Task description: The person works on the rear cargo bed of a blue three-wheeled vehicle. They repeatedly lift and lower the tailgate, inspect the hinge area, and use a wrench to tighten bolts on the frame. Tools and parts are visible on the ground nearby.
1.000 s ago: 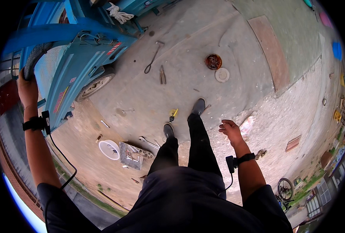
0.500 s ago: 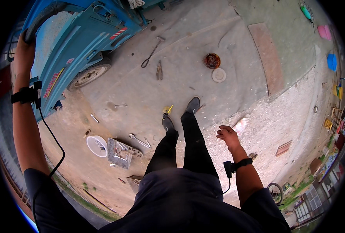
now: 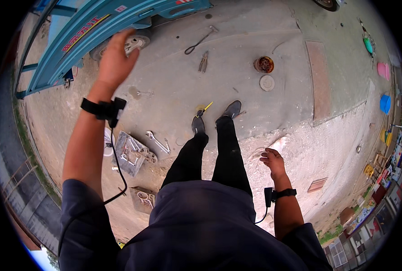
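Note:
My left hand [image 3: 115, 65] is raised in front of the blue truck's side [image 3: 90, 34], thumb spread from the fingers, with nothing in it. It covers part of the truck's wheel [image 3: 137, 43]; whether it touches the truck cannot be told. My right hand [image 3: 273, 161] hangs low at my right side, its fingers loosely bent and apart, holding nothing visible. Below it lies a pale crumpled sheet [image 3: 280, 144] on the gravel. Pliers [image 3: 203, 62] and a long tool with a looped handle [image 3: 201, 40] lie on the concrete ahead of my feet.
A can of brown grease [image 3: 264, 64] stands beside a round pale lid [image 3: 267, 83]. Left of my legs are wrenches [image 3: 157, 142], a metal tray of tools [image 3: 125, 165], a partly hidden white basin [image 3: 107, 149] and a box of parts [image 3: 143, 205]. A yellow-handled tool [image 3: 208, 106] lies by my left shoe.
My left hand has let go of the thick dark curved bar on the truck and moved right and inward. The view has turned, so the truck sits farther up. My right hand hangs much as before.

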Demonstrator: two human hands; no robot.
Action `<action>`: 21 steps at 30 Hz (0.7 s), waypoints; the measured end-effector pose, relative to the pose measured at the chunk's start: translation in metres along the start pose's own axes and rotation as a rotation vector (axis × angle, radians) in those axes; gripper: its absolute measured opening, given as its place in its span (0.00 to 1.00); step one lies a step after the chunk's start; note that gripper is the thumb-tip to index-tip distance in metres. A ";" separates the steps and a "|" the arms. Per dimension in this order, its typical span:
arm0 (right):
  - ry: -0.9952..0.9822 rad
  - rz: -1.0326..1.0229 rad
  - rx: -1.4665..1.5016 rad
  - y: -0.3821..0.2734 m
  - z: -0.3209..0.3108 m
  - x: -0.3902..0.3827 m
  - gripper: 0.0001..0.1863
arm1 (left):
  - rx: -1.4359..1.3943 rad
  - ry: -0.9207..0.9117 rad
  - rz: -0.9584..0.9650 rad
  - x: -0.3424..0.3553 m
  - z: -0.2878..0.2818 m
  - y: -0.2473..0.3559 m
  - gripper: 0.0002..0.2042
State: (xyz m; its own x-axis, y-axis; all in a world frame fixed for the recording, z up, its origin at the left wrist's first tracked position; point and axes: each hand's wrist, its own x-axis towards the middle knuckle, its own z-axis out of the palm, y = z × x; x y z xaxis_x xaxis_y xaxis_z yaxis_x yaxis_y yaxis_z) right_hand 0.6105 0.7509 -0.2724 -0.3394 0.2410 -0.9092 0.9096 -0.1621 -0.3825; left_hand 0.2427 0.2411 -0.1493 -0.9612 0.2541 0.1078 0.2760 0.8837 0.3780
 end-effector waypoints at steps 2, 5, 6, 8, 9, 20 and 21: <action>-0.005 -0.010 -0.040 -0.002 0.010 -0.010 0.19 | -0.108 -0.354 -0.200 -0.102 0.022 0.004 0.22; -0.029 -0.030 -0.097 -0.003 0.028 -0.019 0.19 | -0.224 -0.638 -0.443 -0.262 0.042 0.004 0.21; -0.049 -0.030 -0.113 -0.006 0.033 -0.022 0.20 | -0.266 -0.727 -0.506 -0.315 0.045 0.006 0.21; -0.075 -0.049 -0.169 -0.013 0.044 -0.026 0.20 | -0.345 -0.899 -0.686 -0.393 0.037 0.022 0.22; -0.087 -0.060 -0.195 -0.018 0.050 -0.027 0.20 | -0.374 -0.955 -0.755 -0.428 0.032 0.031 0.23; -0.247 -0.202 -0.529 -0.103 0.124 -0.041 0.20 | -0.737 -0.569 -1.297 -0.556 0.016 0.122 0.22; -0.257 -0.216 -0.554 -0.108 0.130 -0.041 0.20 | -0.752 -0.521 -1.304 -0.561 0.022 0.129 0.21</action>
State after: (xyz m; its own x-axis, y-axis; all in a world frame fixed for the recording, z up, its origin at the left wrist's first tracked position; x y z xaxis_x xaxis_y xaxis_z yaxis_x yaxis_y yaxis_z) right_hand 0.4948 0.6340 -0.2150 -0.5122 -0.0352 -0.8581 0.7801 0.3989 -0.4820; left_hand 0.8177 0.2215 -0.1809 -0.3793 -0.2475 -0.8915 -0.9144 0.2475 0.3203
